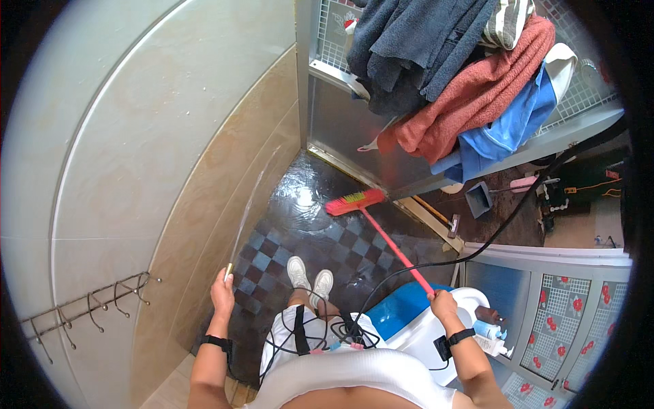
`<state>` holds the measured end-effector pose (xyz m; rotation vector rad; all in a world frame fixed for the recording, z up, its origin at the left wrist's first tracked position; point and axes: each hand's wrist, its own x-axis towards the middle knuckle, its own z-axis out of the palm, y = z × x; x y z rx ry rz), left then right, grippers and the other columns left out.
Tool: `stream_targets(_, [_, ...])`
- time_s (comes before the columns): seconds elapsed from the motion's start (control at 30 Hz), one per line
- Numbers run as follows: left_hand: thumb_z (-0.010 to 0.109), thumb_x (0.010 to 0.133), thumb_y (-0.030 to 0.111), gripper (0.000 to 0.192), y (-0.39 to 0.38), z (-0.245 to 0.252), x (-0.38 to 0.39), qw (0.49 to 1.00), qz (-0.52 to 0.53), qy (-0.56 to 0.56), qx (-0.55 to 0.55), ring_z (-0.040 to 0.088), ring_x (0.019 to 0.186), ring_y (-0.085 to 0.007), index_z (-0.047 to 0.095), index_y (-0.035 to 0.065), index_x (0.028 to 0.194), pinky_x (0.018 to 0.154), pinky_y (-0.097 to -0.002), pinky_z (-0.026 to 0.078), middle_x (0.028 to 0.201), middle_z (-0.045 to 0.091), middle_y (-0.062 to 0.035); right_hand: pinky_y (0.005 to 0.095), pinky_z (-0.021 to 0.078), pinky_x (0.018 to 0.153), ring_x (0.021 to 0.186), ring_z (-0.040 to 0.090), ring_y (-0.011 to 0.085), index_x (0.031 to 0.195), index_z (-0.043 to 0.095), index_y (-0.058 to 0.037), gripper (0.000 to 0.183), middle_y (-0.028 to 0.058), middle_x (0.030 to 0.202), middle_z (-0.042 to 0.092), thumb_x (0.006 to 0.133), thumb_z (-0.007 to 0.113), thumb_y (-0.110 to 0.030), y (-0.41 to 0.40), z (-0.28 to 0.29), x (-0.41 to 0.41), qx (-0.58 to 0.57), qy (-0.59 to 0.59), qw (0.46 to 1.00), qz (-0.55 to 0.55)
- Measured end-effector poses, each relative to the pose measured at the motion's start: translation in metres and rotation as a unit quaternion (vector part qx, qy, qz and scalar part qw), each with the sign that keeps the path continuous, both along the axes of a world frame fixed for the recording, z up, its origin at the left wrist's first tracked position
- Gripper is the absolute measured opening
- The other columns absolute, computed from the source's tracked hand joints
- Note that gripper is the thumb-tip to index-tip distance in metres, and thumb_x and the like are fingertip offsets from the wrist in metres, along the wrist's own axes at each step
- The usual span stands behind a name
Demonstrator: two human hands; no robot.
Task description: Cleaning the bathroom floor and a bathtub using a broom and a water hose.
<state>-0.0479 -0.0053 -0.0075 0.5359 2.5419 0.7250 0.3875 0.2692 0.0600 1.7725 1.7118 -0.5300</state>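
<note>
My left hand (222,293) is closed around a brass-coloured nozzle (229,271) beside the tiled wall. From its tip a thin water jet (249,207) shoots forward along the lower wall. The handle of a red push broom (392,244) is gripped near its end by my right hand (443,303). At the far end, the broom head (355,201), pink-red with some yellow-green bristles, lies over the wet floor close to the door sill. Water shines on the dark checkered floor tiles (301,191) ahead of my white shoes (310,274).
Towels (470,102) hang over the glazed door at the upper right. A black cable (503,225) runs from the right to my lap. Next to my right arm stands a white basin (414,345) with pump bottles (488,330). Wall hooks (92,307) jut out at left. A dustpan (479,199) lies beyond the sill.
</note>
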Motion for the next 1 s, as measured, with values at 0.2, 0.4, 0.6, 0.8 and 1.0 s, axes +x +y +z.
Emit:
stream_targets(0.2, [0.046,0.079,0.022,0.032,0.009,0.003,0.017,0.998,-0.066,0.005,-0.002,0.052,0.083,-0.0335,0.049,0.0015,0.103,0.071,-0.0369,0.040,0.089,0.054,-0.0216,0.0375,0.0429,0.069,0.078,0.055,0.0296,0.089,0.059,-0.0134,0.025,0.0143,0.081,0.058,0.073,0.052,-0.032,-0.004,-0.015,-0.041,-0.019,0.051,0.998,0.022])
stream_targets(0.4, [0.047,0.078,0.022,0.032,0.012,-0.002,0.030,0.995,-0.083,-0.042,-0.026,0.052,0.084,-0.0338,0.049,0.0043,0.104,0.071,-0.0367,0.040,0.088,0.054,-0.0214,0.0371,0.0429,0.069,0.080,0.055,0.0286,0.089,0.059,-0.0141,0.026,0.0137,0.082,0.058,0.073,0.051,-0.033,-0.008,-0.027,-0.072,-0.050,0.096,0.992,0.059])
stream_targets(0.6, [0.048,0.078,0.022,0.032,0.017,0.005,0.043,0.995,-0.087,-0.046,0.005,0.052,0.085,-0.0330,0.049,0.0042,0.104,0.072,-0.0358,0.040,0.089,0.054,-0.0208,0.0358,0.0430,0.071,0.080,0.055,0.0282,0.087,0.060,-0.0136,0.026,0.0139,0.082,0.058,0.073,0.052,-0.033,-0.012,-0.041,-0.080,-0.040,0.102,0.986,0.128])
stream_targets(0.8, [0.048,0.077,0.022,0.032,0.019,0.010,0.049,0.996,-0.074,-0.054,-0.019,0.052,0.086,-0.0325,0.050,0.0033,0.103,0.073,-0.0352,0.040,0.091,0.054,-0.0208,0.0380,0.0437,0.068,0.078,0.055,0.0304,0.080,0.059,-0.0099,0.023,0.0157,0.078,0.057,0.071,0.052,-0.030,-0.011,-0.047,-0.084,-0.013,0.142,0.979,0.149])
stream_targets(1.0, [0.048,0.077,0.022,0.032,0.025,0.011,0.058,0.993,-0.103,-0.060,-0.027,0.052,0.086,-0.0326,0.050,0.0028,0.103,0.072,-0.0357,0.040,0.089,0.054,-0.0208,0.0395,0.0439,0.064,0.073,0.055,0.0316,0.077,0.058,-0.0089,0.021,0.0162,0.075,0.057,0.072,0.051,-0.028,-0.002,-0.064,-0.086,0.009,0.164,0.974,0.158])
